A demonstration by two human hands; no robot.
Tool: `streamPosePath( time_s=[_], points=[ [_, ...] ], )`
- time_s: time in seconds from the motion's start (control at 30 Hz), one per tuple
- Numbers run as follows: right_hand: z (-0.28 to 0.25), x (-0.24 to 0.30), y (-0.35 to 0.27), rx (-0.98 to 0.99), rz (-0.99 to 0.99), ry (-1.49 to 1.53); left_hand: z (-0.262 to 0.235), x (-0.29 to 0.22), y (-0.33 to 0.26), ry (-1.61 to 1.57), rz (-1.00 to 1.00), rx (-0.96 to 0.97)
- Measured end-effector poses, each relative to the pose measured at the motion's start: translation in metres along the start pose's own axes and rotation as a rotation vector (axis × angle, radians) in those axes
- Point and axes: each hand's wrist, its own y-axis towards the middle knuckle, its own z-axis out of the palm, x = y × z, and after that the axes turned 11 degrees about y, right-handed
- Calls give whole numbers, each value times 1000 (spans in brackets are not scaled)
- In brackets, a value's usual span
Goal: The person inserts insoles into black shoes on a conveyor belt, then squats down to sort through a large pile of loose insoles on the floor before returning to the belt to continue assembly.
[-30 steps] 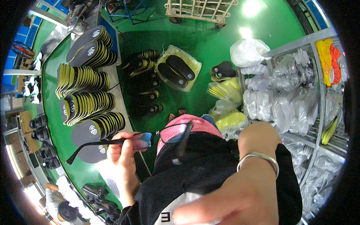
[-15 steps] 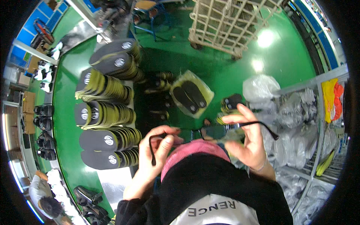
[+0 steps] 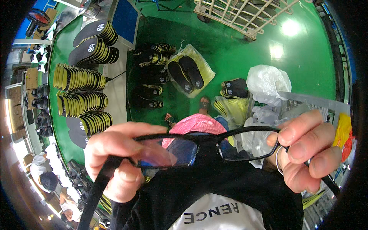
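A pair of black-framed eyeglasses (image 3: 209, 138) is held up close, lenses side by side, temples spread toward the lower corners. My left hand (image 3: 115, 157) pinches the frame at its left corner, thumb below and fingers above. At the other corner my right hand (image 3: 306, 149) grips the frame, its fingers curled around the hinge. Behind the glasses lies pink checked cloth (image 3: 195, 124) over my lap. My black sleeves and top with a white patch fill the lower middle.
Stacks of black and yellow-green insoles (image 3: 82, 103) line the green table (image 3: 61, 46) on the left. More insoles lie on the floor, a pair on a plastic bag (image 3: 207, 73). A white wheeled cage (image 3: 245, 15) stands far off; a rack with plastic bags (image 3: 268, 82) is on the right.
Both hands have brought the eyeglasses up much closer, so they appear far larger. My right hand's fingers have closed in on the frame. The whole view has shifted.
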Motion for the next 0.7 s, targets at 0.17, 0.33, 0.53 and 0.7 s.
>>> streamPosePath(
  time_s=[0.17, 0.33, 0.53, 0.7],
  points=[
    [-20, 14, -2, -164, -59, 2, 30, -5, -8, 287, 253, -298],
    [-40, 31, 17, 46, 196, 508, 3, -19, -28, 204, 278, -265],
    [-12, -3, 25, 116, 29, 201, -16, -37, -25, 130, 196, -134],
    [22, -31, 27, 110, 38, 115, -45, -44, -11, -41, -9, -42]
  ],
)
